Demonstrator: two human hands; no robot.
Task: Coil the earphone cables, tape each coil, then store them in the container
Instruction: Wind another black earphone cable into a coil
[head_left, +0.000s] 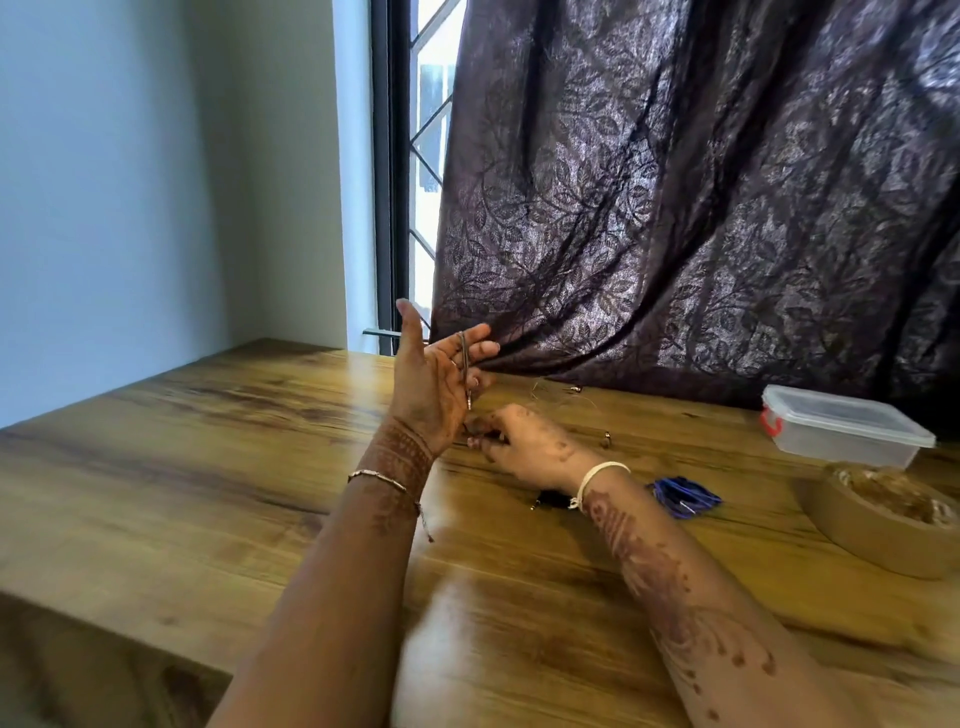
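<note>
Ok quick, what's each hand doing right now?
Left hand: open, earphone cable looped over its fingers.
Right hand: pinching that cable.

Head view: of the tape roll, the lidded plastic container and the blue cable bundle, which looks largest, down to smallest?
1. tape roll, though it is nearer the camera and cut off by the frame, so its lead is unsure
2. plastic container
3. blue cable bundle, clearly smallest

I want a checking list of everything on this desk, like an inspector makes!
Surface: wooden table, wood grain showing.
Job's things: container, lid on; tape roll; blue coil; black bundle partly behind the wrist.
Clutter: nothing seen.
Hands: left hand open, cable looped over its fingers; right hand pinches the cable.
Cables: the thin cable's earbuds lie on the table.
Surroundings: curtain, window, wall.
</note>
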